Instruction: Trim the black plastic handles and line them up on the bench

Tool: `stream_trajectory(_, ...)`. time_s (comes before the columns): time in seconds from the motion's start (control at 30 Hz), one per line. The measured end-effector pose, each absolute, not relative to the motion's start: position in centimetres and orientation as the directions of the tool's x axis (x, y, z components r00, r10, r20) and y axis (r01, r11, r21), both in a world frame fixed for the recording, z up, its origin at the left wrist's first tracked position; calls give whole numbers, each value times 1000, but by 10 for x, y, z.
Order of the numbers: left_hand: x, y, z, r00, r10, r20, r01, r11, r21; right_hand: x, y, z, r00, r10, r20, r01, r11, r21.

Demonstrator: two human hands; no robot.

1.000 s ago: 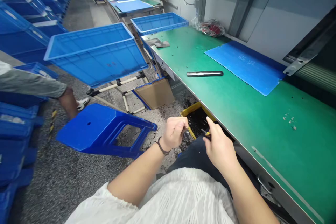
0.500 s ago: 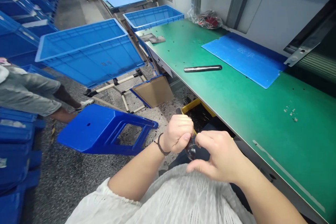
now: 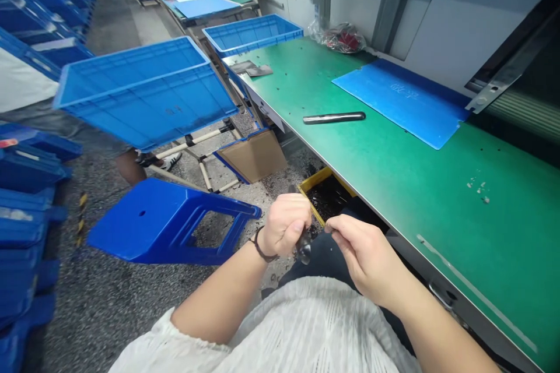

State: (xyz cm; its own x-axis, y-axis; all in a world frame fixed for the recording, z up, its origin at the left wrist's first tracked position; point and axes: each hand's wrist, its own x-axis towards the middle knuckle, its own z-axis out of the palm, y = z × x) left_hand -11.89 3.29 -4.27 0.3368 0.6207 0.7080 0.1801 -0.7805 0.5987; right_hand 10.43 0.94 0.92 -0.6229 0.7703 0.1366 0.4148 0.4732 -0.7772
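Observation:
My left hand [image 3: 286, 224] is wrapped round a dark, shiny, handle-like piece [image 3: 305, 252], whose rounded lower end shows below the fist. The middle of that piece is hidden by the fingers. To the right of it, apart from the piece, my right hand [image 3: 361, 245] has its thumb and fingertips pinched together; whatever they hold is too small to make out. A similar dark, glossy piece [image 3: 335, 118] lies on the green worktable [image 3: 380, 157]. Beyond both hands, under the table edge, a yellow bin [image 3: 321, 178] holds dark scraps.
A blue stool [image 3: 144, 215] stands at the left, with a large blue crate [image 3: 149, 93] on a tube stand behind it. On the table lie a blue sheet [image 3: 402, 102] and a plastic bag [image 3: 343, 38]. A person's leg [image 3: 131, 166] shows beside the crate.
My right hand has drawn away from the dark piece, its thumb closing against the fingers. My left hand has shifted slightly left with the piece. The other person has moved rightward behind the crate.

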Motion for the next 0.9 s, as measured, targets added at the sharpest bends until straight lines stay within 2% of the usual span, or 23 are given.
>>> stream_trajectory(0.1, -125, 29, -46, 298, 663, 686, 167, -744, 647, 105, 9, 0, -556, 829, 60, 455, 364, -813)
stream_trajectory(0.23, -128, 24, -45, 307, 712, 632, 173, -695, 698, 102, 11, -14, -545, 837, -48, 516, 290, -806)
stream_trajectory(0.43, -127, 22, -47, 293, 727, 620, 206, -682, 702, 101, 11, -22, -447, 892, -66, 522, 201, -829)
stream_trajectory(0.53, -128, 23, -47, 270, 732, 625, 272, -681, 680, 101, 4, -10, -509, 860, 42, 465, 316, -827)
stream_trajectory(0.67, -126, 26, -42, 315, 652, 689, 265, -758, 596, 97, -5, 6, -619, 758, 208, 366, 512, -777)
stream_trajectory(0.9, -114, 32, -27, 404, 543, 737, 217, -839, 499, 88, -3, 7, -675, 702, 229, 427, 624, -655)
